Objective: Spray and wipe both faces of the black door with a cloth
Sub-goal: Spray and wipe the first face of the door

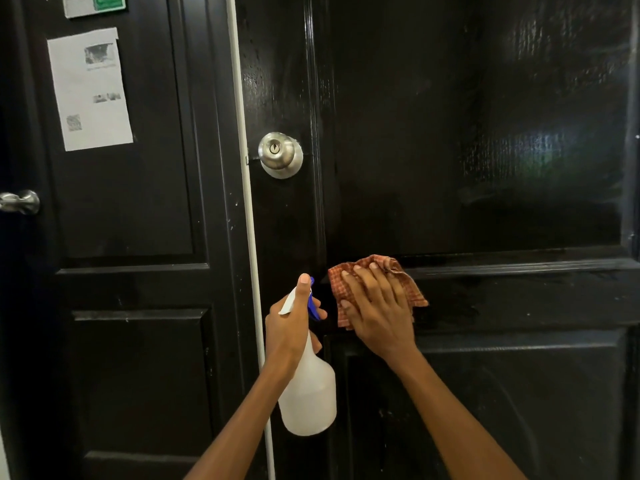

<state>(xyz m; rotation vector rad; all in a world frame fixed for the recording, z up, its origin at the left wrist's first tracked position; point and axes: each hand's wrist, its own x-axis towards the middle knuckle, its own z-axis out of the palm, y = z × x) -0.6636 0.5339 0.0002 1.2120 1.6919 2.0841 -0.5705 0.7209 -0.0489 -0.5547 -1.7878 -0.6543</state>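
The glossy black door [467, 150] fills the right of the view, with a silver knob [280, 154] near its left edge. My right hand [375, 308] lies flat with spread fingers on a red checked cloth [412, 289], pressing it against the door's middle rail. My left hand [292, 325] grips the neck of a white spray bottle [308, 393] with a blue trigger, thumb up along the head, nozzle pointing at the door. The bottle hangs just left of the cloth.
A second black door [138, 202] stands at the left, behind a white frame strip [251, 220]. It carries a taped paper sheet [90, 88], a green and white sign [95, 5] at the top, and a silver handle [20, 201] at the far left.
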